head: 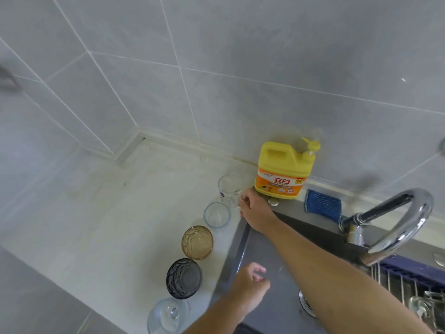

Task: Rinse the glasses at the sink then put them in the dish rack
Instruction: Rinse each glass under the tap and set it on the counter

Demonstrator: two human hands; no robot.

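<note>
Several glasses stand in a row on the pale counter left of the sink (272,256): a clear mug with a handle (228,186), a clear tumbler (216,215), an amber textured glass (197,242), a dark textured glass (183,278) and a clear stemmed glass (168,314). My right hand (252,208) reaches across the sink and its fingers close on the mug's handle. My left hand (250,283) hovers over the sink's left edge, fingers loosely curled, holding nothing. A glass (421,307) lies in the dish rack (395,278) at the right.
A yellow dish-soap bottle (284,169) stands against the tiled wall just behind the mug. A blue sponge (322,204) lies on the sink's back ledge. The chrome faucet (397,220) arches over the sink's right side. The drain (305,302) sits in the basin.
</note>
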